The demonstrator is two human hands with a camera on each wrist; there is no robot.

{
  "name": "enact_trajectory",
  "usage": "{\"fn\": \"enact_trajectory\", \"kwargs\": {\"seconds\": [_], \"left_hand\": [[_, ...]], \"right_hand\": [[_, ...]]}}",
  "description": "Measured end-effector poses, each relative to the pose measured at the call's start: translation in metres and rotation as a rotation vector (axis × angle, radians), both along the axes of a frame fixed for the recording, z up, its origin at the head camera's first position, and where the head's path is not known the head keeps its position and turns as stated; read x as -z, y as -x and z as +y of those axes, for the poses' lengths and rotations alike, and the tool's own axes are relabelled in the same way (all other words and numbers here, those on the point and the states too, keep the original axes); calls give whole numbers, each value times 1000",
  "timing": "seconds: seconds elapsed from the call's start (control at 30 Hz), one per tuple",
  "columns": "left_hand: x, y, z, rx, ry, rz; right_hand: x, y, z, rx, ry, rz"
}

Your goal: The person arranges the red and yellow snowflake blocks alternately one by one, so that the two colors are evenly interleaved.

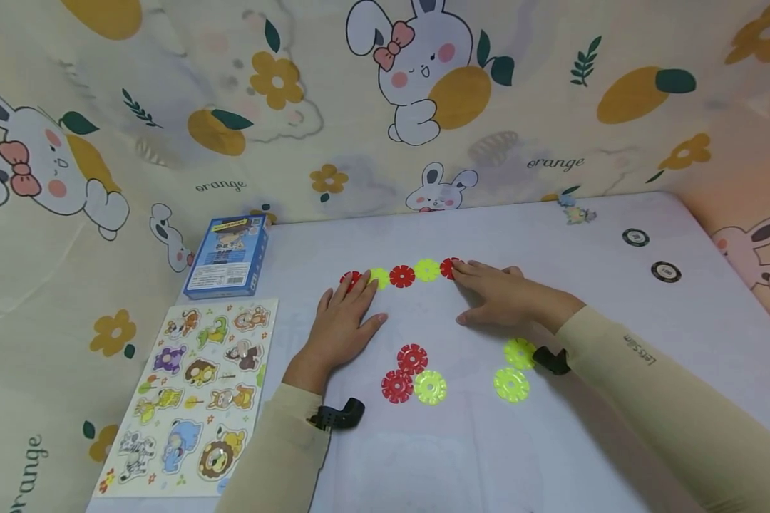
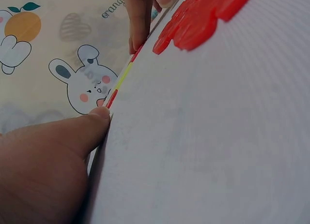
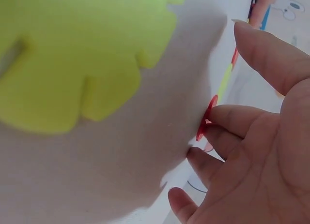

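A row of notched plastic discs lies across the middle of the white table, red alternating with yellow-green. My left hand [image 1: 341, 330] rests at the row's left end, its fingers extended over the red end disc [image 1: 346, 278] and touching the edge of the yellow-green disc [image 1: 380, 278]. At the other end, fingertips of my right hand [image 1: 502, 293] touch the red end disc [image 1: 448, 268], partly hiding it; its thumb is spread apart. Between the hands lie a red disc [image 1: 401, 276] and a yellow-green disc [image 1: 427, 270]. The right wrist view shows those fingers against the red disc [image 3: 212, 108].
Nearer me lie two red discs [image 1: 397, 386] with a yellow-green disc [image 1: 430, 387], and two yellow-green discs [image 1: 511, 385] by the right wrist. Left are an animal sticker board [image 1: 227, 377] and a blue box [image 1: 227, 256]. Two black round chips [image 1: 666, 272] lie far right.
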State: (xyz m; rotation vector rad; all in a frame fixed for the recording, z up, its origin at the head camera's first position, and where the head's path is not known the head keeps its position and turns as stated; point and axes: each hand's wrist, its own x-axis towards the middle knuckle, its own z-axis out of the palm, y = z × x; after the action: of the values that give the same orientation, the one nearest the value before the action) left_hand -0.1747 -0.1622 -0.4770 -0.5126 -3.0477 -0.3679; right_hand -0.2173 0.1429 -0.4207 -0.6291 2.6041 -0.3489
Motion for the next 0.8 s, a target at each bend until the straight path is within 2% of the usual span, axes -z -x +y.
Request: {"fn": "enact_trajectory", "kwargs": {"seconds": [0.27, 0.57, 0.67, 0.8], "left_hand": [[2, 1, 1, -1, 6, 8], [1, 0, 0, -4, -2, 2], [0, -1, 0, -5, -1, 2], [2, 0, 1, -4, 6, 5]], "right_hand": [[-4, 2, 0, -2, 18, -10], [0, 4, 3, 0, 61, -19], [-2, 1, 7, 35, 149, -15], [-11, -9, 22, 115, 383, -45]]}}
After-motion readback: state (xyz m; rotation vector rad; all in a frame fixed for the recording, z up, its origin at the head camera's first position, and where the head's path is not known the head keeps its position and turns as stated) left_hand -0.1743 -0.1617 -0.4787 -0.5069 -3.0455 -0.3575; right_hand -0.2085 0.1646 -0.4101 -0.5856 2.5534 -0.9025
